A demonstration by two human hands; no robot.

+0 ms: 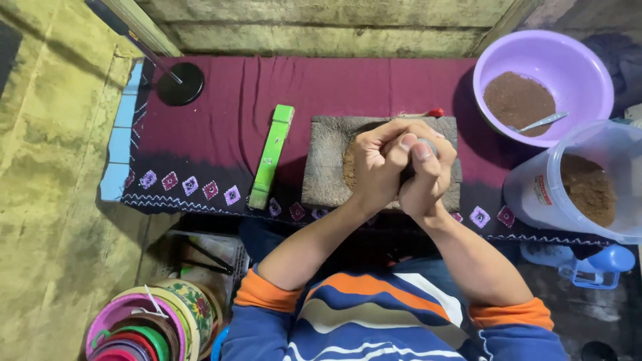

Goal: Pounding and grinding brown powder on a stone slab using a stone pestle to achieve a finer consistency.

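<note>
Pestle (416, 148) clamped in both hands, left (378, 160) and right (428, 175) stacked for downward force, over stone slab (326, 167); green bar (271, 157) just left of slab.

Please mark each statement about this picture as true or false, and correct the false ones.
1. Both hands are clasped together over the stone block. True.
2. The purple bowl is empty. False: it holds brown powder and a spoon.
3. A green bar lies left of the stone block. True.
4. The clear container stands at the left edge of the cloth. False: it stands at the right.
5. The cloth is yellow. False: it is maroon.
</note>
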